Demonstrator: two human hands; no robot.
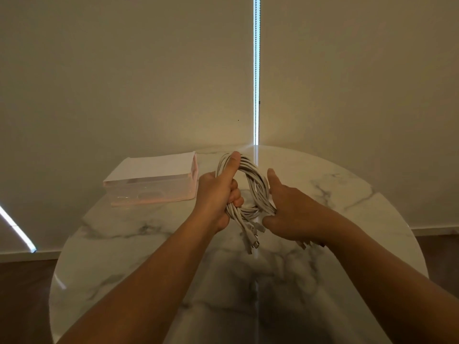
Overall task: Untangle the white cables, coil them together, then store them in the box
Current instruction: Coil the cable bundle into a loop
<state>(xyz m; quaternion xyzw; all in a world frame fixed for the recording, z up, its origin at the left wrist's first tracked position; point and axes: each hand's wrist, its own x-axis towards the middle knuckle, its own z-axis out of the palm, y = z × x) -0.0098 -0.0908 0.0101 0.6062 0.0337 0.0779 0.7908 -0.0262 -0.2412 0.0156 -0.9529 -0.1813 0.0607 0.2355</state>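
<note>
A bundle of white cables [255,184] is wound into one oval coil and held above the table. My left hand [218,194] grips the coil's left side, its thumb lying up along the loop. My right hand [290,207] holds the coil's right side, thumb raised, fingers hidden behind the cables. Several plug ends [253,239] hang loose below the coil between my hands. The box [151,182], clear plastic with a pinkish tint and a white sheet over its top, stands to the left of my left hand.
A round white marble table [124,244] carries the box near its far left edge. Pale blinds hang close behind it, with a bright gap [256,70] between them. Dark wooden floor shows at both sides.
</note>
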